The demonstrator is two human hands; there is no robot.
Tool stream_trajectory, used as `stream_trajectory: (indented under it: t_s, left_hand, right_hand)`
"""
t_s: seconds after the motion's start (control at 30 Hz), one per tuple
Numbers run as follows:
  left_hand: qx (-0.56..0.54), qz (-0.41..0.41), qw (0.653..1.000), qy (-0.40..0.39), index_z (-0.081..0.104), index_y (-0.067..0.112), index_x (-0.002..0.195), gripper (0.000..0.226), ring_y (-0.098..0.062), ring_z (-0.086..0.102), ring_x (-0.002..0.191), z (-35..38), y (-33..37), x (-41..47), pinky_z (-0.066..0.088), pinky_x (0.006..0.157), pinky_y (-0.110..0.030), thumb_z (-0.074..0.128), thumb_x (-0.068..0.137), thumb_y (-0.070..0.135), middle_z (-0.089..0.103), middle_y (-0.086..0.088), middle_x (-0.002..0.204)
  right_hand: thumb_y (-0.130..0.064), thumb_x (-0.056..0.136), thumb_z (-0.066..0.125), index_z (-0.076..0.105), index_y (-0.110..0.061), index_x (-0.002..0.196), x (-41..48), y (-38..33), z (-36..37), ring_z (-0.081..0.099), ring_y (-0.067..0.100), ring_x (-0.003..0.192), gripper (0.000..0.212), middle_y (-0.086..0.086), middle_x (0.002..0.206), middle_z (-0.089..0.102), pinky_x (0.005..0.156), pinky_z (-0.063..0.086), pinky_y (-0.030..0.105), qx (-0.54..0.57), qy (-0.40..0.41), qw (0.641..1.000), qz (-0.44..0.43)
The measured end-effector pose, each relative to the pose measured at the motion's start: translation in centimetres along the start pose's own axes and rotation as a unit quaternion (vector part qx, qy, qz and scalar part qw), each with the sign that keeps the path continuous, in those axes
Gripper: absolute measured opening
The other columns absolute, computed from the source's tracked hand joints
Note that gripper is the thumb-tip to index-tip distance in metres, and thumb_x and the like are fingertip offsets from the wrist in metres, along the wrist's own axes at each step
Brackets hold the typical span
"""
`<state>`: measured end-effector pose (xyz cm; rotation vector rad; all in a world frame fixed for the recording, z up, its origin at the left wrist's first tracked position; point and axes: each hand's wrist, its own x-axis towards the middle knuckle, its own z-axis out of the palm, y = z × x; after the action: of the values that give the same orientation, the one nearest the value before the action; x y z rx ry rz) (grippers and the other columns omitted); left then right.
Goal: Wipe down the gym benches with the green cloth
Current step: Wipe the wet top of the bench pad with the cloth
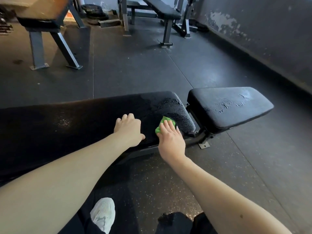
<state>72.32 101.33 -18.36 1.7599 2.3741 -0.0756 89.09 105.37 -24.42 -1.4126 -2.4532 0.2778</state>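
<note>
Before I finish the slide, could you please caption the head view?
The right hand presses the green cloth onto the wet bench pad while the left hand rests beside it.

Wet glossy bench padding (84, 119), green cloth (163, 121)
</note>
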Motion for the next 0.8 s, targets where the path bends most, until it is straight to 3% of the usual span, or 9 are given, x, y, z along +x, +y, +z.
stream_trajectory:
  t_s: [0.1,0.23,0.33,0.4,0.5,0.63,0.73,0.8]
  left_hand:
    - [-0.012,-0.007,1.0,0.0,0.057,0.02,0.131,0.053,-0.026,0.046,0.122,-0.2,0.1,0.4,0.038,0.104,-0.041,0.067,0.09,0.051,0.048,-0.006,0.133]
    - [-0.027,-0.006,1.0,0.003,0.058,0.02,0.129,0.05,-0.026,0.046,0.122,-0.2,-0.3,0.8,0.038,0.105,-0.041,0.067,0.089,0.05,0.048,-0.006,0.133]
    - [-0.031,-0.003,0.999,0.007,0.058,0.021,0.129,0.05,-0.026,0.047,0.122,-0.1,-0.5,0.9,0.038,0.104,-0.041,0.067,0.09,0.049,0.049,-0.006,0.132]
    - [-0.031,-0.001,0.999,0.011,0.059,0.021,0.128,0.048,-0.026,0.047,0.121,0.0,-0.6,0.9,0.038,0.104,-0.04,0.067,0.09,0.048,0.049,-0.005,0.131]
    - [-0.032,-0.001,0.999,0.014,0.059,0.02,0.128,0.044,-0.026,0.047,0.12,0.0,-0.7,1.2,0.038,0.103,-0.04,0.066,0.093,0.046,0.049,-0.005,0.13]
    - [-0.043,-0.002,0.999,0.018,0.058,0.019,0.128,0.044,-0.026,0.048,0.12,0.0,-0.7,1.3,0.04,0.102,-0.04,0.066,0.093,0.044,0.049,-0.006,0.13]
    - [-0.049,-0.006,0.998,0.026,0.059,0.019,0.128,0.044,-0.026,0.048,0.119,0.2,-1.1,1.3,0.041,0.102,-0.04,0.066,0.092,0.044,0.05,-0.005,0.13]
    - [-0.047,-0.013,0.998,0.032,0.058,0.018,0.128,0.044,-0.026,0.047,0.12,0.2,-1.6,1.4,0.04,0.102,-0.04,0.065,0.092,0.043,0.05,-0.005,0.13]
  right_hand:
    - [-0.033,0.109,0.04,0.045,-0.016,0.152,1.1,3.2,-1.5,0.023,0.019,0.154,0.047,-0.001,0.162,0.037,0.127,0.017,0.039,0.009,-0.018,1.0,-0.006]
    - [-0.041,0.107,0.036,0.045,-0.021,0.149,3.6,8.1,-2.7,0.033,0.032,0.144,0.048,0.009,0.156,0.035,0.113,0.038,0.05,0.032,-0.017,0.989,0.144]
    - [-0.034,0.107,0.038,0.045,-0.019,0.148,4.2,7.6,-2.3,0.041,0.036,0.135,0.044,0.013,0.151,0.04,0.11,0.036,0.046,0.021,-0.009,0.978,0.207]
    - [-0.027,0.104,0.04,0.048,-0.014,0.142,3.5,5.6,-1.8,0.038,0.034,0.138,0.041,0.014,0.15,0.043,0.114,0.03,0.046,-0.023,0.02,0.983,0.181]
    - [-0.022,0.104,0.04,0.045,-0.012,0.146,2.0,1.2,0.2,0.027,0.031,0.151,0.043,0.014,0.159,0.038,0.124,0.021,0.046,-0.048,0.01,0.997,0.057]
    - [-0.032,0.109,0.039,0.043,-0.02,0.152,2.1,1.9,-1.2,0.022,0.024,0.155,0.045,0.004,0.166,0.03,0.121,0.028,0.046,-0.011,-0.038,0.998,-0.042]
    - [-0.041,0.108,0.034,0.038,-0.03,0.154,4.2,6.2,-2.5,0.009,0.026,0.156,0.048,0.006,0.169,0.019,0.125,0.013,0.05,-0.029,-0.06,0.996,0.055]
    - [-0.041,0.106,0.032,0.033,-0.036,0.154,5.0,6.3,-2.3,0.002,0.037,0.155,0.049,0.01,0.169,0.012,0.122,0.008,0.057,-0.045,-0.083,0.987,0.133]
